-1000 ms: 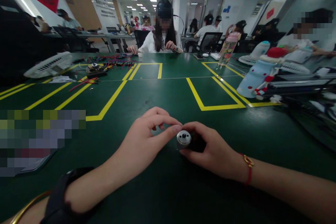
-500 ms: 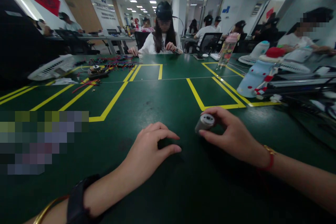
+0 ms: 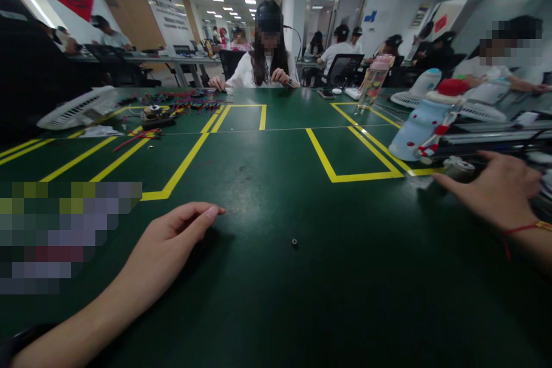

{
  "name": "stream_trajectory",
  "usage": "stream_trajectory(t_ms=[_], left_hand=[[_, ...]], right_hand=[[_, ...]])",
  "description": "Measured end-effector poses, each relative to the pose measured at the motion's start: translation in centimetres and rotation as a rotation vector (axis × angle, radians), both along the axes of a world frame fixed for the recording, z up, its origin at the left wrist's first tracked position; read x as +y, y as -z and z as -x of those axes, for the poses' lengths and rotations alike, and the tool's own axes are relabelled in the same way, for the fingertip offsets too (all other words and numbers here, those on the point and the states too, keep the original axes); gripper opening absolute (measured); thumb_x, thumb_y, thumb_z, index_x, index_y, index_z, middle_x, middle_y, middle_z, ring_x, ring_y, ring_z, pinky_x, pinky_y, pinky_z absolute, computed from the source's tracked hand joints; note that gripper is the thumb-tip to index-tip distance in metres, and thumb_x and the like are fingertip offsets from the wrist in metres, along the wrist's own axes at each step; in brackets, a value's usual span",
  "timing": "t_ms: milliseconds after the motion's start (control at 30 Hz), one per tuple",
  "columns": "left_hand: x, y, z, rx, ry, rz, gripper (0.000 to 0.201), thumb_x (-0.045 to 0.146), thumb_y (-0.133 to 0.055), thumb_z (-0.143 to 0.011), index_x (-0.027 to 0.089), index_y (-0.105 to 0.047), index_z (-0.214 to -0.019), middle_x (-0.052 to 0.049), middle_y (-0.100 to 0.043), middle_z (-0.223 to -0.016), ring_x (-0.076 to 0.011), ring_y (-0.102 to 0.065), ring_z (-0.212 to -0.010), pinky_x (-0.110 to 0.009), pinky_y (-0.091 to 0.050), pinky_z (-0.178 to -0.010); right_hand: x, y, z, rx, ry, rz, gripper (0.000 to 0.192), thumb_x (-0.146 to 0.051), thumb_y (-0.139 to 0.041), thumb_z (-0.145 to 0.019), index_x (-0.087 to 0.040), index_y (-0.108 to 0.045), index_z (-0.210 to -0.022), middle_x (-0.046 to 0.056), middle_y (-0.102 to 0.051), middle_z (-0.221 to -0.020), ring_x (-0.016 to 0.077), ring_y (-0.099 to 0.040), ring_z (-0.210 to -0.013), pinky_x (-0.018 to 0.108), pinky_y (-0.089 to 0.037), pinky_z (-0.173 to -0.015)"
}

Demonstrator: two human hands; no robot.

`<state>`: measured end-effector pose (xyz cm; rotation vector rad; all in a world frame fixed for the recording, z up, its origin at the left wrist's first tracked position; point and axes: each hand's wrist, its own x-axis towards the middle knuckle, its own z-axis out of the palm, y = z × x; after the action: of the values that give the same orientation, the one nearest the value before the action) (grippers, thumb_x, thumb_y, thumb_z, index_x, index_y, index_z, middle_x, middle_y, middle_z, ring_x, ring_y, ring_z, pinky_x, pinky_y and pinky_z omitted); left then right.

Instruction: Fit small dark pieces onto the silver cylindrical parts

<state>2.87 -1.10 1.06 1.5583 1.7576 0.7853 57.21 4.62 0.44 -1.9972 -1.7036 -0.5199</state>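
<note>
Far left on the green tabletop [image 3: 276,172] lies a white fan [image 3: 77,108], with a tangle of coloured wires [image 3: 190,102] beyond it, near the seated person across [image 3: 267,52].

Closer in, the left hand [image 3: 172,241] rests flat on the mat, fingers loosely extended and holding nothing. Just to its right, well apart from both hands, a tiny dark ring-shaped part [image 3: 294,241] sits alone on the bare surface. It looks like a small washer or nut: hard, light, and apt to skid or roll if nudged. I'd judge it best pinched by its rim between fingertip and thumb.

Yellow tape lines [image 3: 345,175] box off the middle of the tabletop. Further right stands a pale blue bottle-like item with red dots [image 3: 416,126].

At the far right, the right hand [image 3: 495,190] reaches out near the yellow line, its fingers curled about a small silvery cylinder [image 3: 459,167]. That piece looks metal, stiff and rather heavy for its size, smooth on the sides, so a grasp round its body suits it. Whether the fingers clamp it firmly or only touch it, I cannot tell.
</note>
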Motion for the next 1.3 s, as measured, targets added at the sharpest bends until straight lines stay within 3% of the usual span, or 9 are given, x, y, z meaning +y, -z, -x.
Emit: stream_trajectory(t_ms=[100,233,333,400,533,733,867,967,1300], left_hand=[[0.0,-0.2,-0.4,-0.007,-0.015,0.000,0.039,0.056,-0.056,-0.085,0.025,-0.069,-0.104,0.004,-0.063,-0.074,-0.0184,-0.056,-0.070,-0.025,-0.041,-0.060],[-0.1,-0.4,-0.5,0.018,-0.018,-0.001,0.039,0.056,-0.056,-0.084,0.024,-0.069,-0.103,0.003,-0.065,-0.076,-0.0183,-0.056,-0.071,-0.025,-0.042,-0.061],[-0.1,-0.2,-0.2,0.054,0.001,0.013,0.042,0.058,-0.053,-0.085,0.023,-0.067,-0.104,0.004,-0.059,-0.070,-0.0178,-0.054,-0.067,-0.025,-0.039,-0.059],[-0.1,0.1,0.1,0.054,0.004,0.026,0.045,0.061,-0.052,-0.085,0.023,-0.066,-0.105,0.005,-0.055,-0.067,-0.0172,-0.052,-0.064,-0.025,-0.037,-0.058],[0.0,0.7,0.5,-0.010,0.000,0.032,0.046,0.062,-0.053,-0.085,0.024,-0.065,-0.106,0.004,-0.057,-0.072,-0.0165,-0.051,-0.068,-0.025,-0.036,-0.061],[0.1,0.6,0.3,-0.030,-0.017,0.049,0.043,0.062,-0.055,-0.084,0.025,-0.066,-0.104,0.005,-0.055,-0.071,-0.0160,-0.050,-0.069,-0.025,-0.035,-0.063],[0.0,0.5,0.2,-0.026,-0.025,0.063,0.042,0.062,-0.055,-0.084,0.026,-0.066,-0.104,0.006,-0.056,-0.073,-0.0162,-0.051,-0.070,-0.025,-0.035,-0.064],[-0.1,0.3,0.2,0.001,-0.024,0.064,0.042,0.061,-0.054,-0.085,0.025,-0.066,-0.104,0.006,-0.056,-0.071,-0.0165,-0.051,-0.069,-0.025,-0.034,-0.063],[-0.1,0.2,0.0,0.015,-0.022,0.049,0.041,0.061,-0.053,-0.085,0.026,-0.066,-0.103,0.006,-0.054,-0.068,-0.0164,-0.051,-0.068,-0.025,-0.034,-0.063]], right_hand=[[-1.6,-0.9,7.0,-0.094,-0.092,-0.139,0.076,-0.068,-0.055,-0.073,-0.015,-0.050,-0.128,0.019,-0.046,-0.131,0.0368,-0.038,-0.128,0.054,-0.031,-0.104],[-4.2,-1.5,18.3,0.138,-0.712,0.352,0.052,-0.058,-0.057,-0.081,-0.028,-0.060,-0.123,0.008,-0.049,-0.132,0.0254,-0.044,-0.122,0.045,-0.037,-0.102],[-4.9,-1.0,23.7,0.215,-0.916,0.506,0.049,-0.060,-0.058,-0.081,-0.034,-0.063,-0.122,0.005,-0.048,-0.136,0.0254,-0.042,-0.122,0.047,-0.037,-0.100],[-4.6,-0.8,24.8,0.210,-0.958,0.526,0.034,-0.055,-0.055,-0.085,-0.035,-0.070,-0.107,0.002,-0.052,-0.130,0.0242,-0.045,-0.118,0.048,-0.037,-0.100],[-3.4,-1.4,21.3,0.200,-0.853,0.363,0.028,-0.049,-0.052,-0.088,-0.030,-0.071,-0.096,0.001,-0.061,-0.117,0.0198,-0.053,-0.109,0.039,-0.043,-0.095],[-0.8,-3.9,8.2,0.032,-0.297,-0.092,0.031,-0.044,-0.052,-0.085,-0.017,-0.068,-0.089,0.011,-0.066,-0.099,0.0242,-0.058,-0.099,0.040,-0.041,-0.090],[0.3,-4.5,1.4,-0.077,0.143,0.066,0.031,-0.040,-0.054,-0.082,-0.015,-0.070,-0.092,0.014,-0.068,-0.093,0.0216,-0.057,-0.085,0.034,-0.040,-0.074],[0.4,-4.6,-0.1,0.007,0.294,0.263,0.034,-0.043,-0.055,-0.082,-0.017,-0.070,-0.096,0.013,-0.068,-0.092,0.0194,-0.054,-0.076,0.033,-0.038,-0.069],[0.4,-4.5,-0.6,0.114,0.350,0.315,0.041,-0.047,-0.052,-0.084,-0.015,-0.069,-0.105,0.015,-0.066,-0.096,0.0170,-0.051,-0.075,0.034,-0.036,-0.071]])
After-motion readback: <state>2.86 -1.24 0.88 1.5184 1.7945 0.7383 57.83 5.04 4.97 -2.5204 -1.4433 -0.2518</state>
